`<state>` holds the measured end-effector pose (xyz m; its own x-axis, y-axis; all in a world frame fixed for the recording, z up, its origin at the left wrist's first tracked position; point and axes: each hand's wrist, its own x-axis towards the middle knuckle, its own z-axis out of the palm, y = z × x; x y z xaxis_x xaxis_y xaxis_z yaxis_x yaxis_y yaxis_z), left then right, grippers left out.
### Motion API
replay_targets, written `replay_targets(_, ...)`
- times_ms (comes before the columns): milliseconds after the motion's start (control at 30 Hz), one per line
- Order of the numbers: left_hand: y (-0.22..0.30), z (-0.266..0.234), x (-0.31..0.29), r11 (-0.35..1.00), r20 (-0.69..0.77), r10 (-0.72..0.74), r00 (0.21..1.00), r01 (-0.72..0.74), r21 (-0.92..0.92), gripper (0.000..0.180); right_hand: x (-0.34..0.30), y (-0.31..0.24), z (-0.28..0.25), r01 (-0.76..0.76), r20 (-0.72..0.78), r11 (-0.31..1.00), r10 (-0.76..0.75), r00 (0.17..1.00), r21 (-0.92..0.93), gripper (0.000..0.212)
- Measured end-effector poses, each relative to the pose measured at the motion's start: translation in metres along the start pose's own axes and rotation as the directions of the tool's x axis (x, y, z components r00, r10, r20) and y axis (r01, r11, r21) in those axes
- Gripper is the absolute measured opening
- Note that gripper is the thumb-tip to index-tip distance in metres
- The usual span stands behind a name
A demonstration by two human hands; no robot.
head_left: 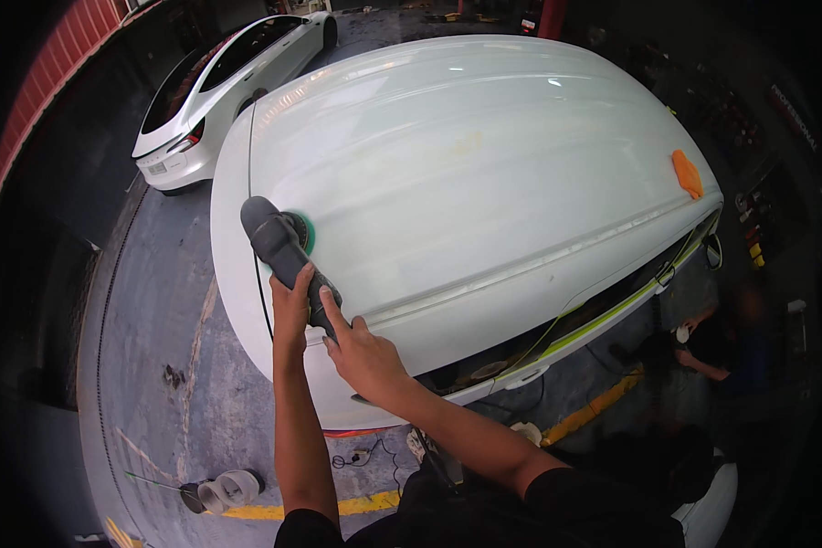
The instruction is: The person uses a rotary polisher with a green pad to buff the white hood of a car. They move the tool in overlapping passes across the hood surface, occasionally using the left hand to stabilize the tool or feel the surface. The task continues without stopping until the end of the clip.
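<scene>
Both my hands are closed around a dark grey power polisher point(281, 247) with a green pad point(307, 234). The pad lies against the white roof point(429, 192) of a vehicle, near its left rear edge. My left hand point(291, 306) wraps the tool's body from the left. Lower down, my right hand point(365, 356) grips the handle, its index finger stretched along it. The polisher covers most of its pad, and the tool hides the fingers' undersides. An orange cloth point(687, 174) rests on the far right edge of the roof.
A white car point(219, 82) is parked beyond at the upper left. Yellow-green tape point(557, 352) runs along the vehicle's near side. Another person's hands point(694, 342) work at the right, holding something white. Cables point(365, 454) and grey-white round objects point(230, 490) lie on the floor.
</scene>
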<state>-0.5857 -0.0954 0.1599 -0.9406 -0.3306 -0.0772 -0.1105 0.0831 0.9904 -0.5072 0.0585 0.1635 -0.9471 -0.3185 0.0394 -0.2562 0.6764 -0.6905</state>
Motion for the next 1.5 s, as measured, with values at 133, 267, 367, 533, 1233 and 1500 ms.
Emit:
replay_targets(133,-0.058,-0.045,0.029,0.966,-0.162,0.152,0.975,-0.111,0.235,0.067,0.06,-0.007,0.015,0.04,0.009,0.992,-0.04,0.999,-0.116,0.084)
replay_targets(267,-0.127,-0.008,0.016,0.674,-0.253,0.389,0.886,-0.086,0.734,0.074,0.11,0.026,-0.034,-0.06,-0.017,0.971,0.057,0.998,-0.233,0.08)
replay_targets(367,-0.123,-0.004,-0.016,0.481,-0.149,0.445,0.883,-0.095,0.872,0.08,0.13,0.011,-0.062,-0.076,-0.039,0.97,0.069,0.997,-0.233,0.078)
replay_targets(533,-0.114,-0.009,-0.018,0.557,-0.209,0.419,0.884,-0.068,0.827,0.077,0.145,0.008,-0.049,-0.047,0.005,0.961,0.05,0.999,-0.272,0.078)
replay_targets(1233,-0.119,-0.017,-0.014,0.538,-0.264,0.467,0.844,-0.035,0.842,0.073,0.096,0.078,-0.153,-0.376,-0.175,0.884,0.338,0.925,-0.279,0.078)
replay_targets(1500,-0.119,-0.017,-0.015,0.554,-0.27,0.475,0.837,-0.046,0.831,0.074,0.107,0.037,-0.104,-0.286,-0.062,0.904,0.281,0.958,-0.318,0.08)
